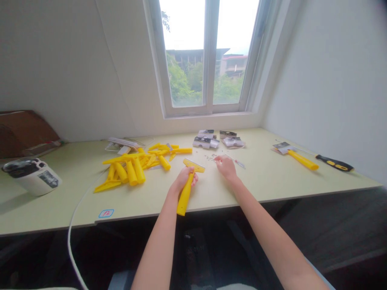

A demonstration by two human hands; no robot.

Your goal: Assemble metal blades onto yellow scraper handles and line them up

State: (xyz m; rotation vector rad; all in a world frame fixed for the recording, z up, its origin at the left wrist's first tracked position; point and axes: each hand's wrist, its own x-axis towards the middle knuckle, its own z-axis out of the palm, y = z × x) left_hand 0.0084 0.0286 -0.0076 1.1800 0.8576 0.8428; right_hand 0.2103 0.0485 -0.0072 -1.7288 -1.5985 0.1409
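Our left hand (pixel 182 180) was closed around the neck of a yellow scraper (pixel 186 192), while our right hand (pixel 225 166) reached to the scattered small metal parts (pixel 208 157) with its fingertips drawn together; we could not tell whether it pinched one of them or only touched among them. We held the scraper in front of us, left of the right hand, its long axis slanting from the butt, near the table edge and leftmost, up and away to the head on the far right end. That head sat crosswise to the handle, its metal blade along the far side. What mattered most, as we judged it, was that the small parts lay just beyond the head and to its right, between it and our right fingertips, so the right hand was clearly the nearer one. Just right of those fingers lay a slim screwdriver (pixel 240 163), angled across the pale tabletop (pixel 266 177). Well to the left of the held scraper was a heap of yellow scraper pieces (pixel 132 172).
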